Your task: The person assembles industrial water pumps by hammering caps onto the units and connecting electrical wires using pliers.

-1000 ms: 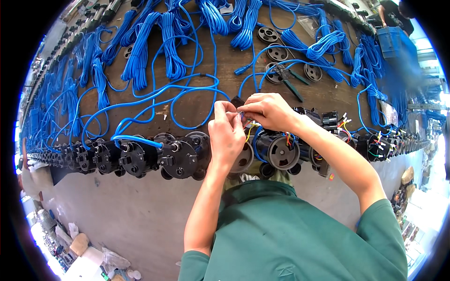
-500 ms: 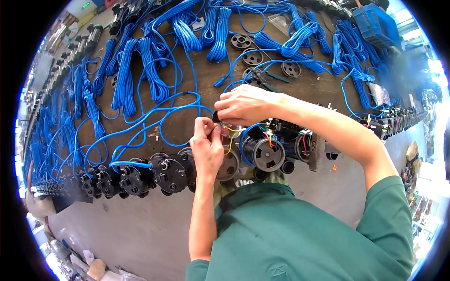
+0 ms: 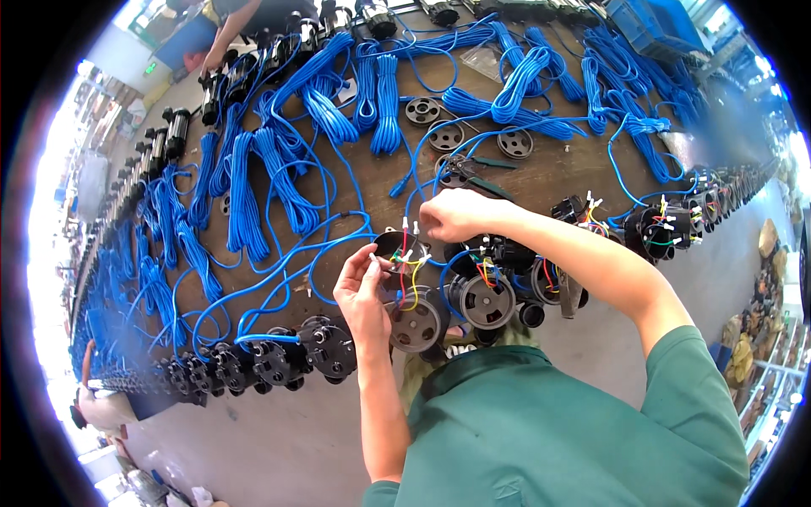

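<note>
My left hand [image 3: 361, 287] pinches thin coloured wires [image 3: 405, 269] that rise from a round black motor part [image 3: 417, 321] at the bench's near edge. Just above it, my right hand [image 3: 454, 215] grips the white-tipped ends of the same wires, close to a blue cable [image 3: 338, 245] that runs in from the left. The two hands are a short gap apart, with red, yellow and green strands stretched between them. A second round black part [image 3: 487, 302] with a grey disc face lies right of the first, under my right forearm.
A long brown bench [image 3: 541, 182] holds many bundles of blue cable [image 3: 287, 169], several grey discs [image 3: 445, 135] and pliers [image 3: 473, 169]. Rows of black wired parts line the near edge at left [image 3: 279, 359] and right [image 3: 676, 224]. Another person's arm [image 3: 232, 34] reaches in at far top left.
The view has shifted, so the bench sits higher and farther. My hands have drawn slightly apart, pulling the wire ends up from the black part.
</note>
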Demonstrator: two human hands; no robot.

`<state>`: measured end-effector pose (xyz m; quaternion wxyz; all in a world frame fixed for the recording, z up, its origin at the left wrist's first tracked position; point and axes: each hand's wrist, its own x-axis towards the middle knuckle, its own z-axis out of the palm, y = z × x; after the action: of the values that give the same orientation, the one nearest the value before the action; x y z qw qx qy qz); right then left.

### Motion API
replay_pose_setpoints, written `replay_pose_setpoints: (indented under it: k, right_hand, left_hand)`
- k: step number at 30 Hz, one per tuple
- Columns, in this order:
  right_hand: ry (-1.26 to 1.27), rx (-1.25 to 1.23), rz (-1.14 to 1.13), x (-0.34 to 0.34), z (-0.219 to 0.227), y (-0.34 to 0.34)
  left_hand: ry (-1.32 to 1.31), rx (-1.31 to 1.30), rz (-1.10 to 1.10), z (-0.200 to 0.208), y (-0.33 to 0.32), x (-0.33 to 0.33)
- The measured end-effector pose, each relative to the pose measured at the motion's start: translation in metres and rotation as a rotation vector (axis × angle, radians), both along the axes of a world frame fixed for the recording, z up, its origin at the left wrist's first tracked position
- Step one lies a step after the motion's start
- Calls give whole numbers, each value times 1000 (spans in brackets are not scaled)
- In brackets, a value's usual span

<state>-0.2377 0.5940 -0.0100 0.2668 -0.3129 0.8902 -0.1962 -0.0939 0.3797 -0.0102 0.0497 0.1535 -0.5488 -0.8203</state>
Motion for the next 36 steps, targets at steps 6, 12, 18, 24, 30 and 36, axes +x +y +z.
replay_pose_setpoints:
  k: [6,12,18,24,30,36]
  right_hand:
    - [-225,-39,21,0,-12,-38]
    - [197,-168,-49,-8,-23,-43]
    - [731,-414,-6,-14,4,-38]
    - [926,-603,-15,12,45,-39]
    - [549,-681,-93,23,72,-30]
    - [-337,-781,-325,13,54,-9]
  left_hand:
    - [78,-29,-57,13,-8,1]
    - [-10,-254,15,32,8,14]
    - [-248,-225,95,33,18,12]
    - [-107,64,-82,5,-9,-20]
    - [14,-19,23,17,-13,-16]
    - [242,-698,25,81,-4,-9]
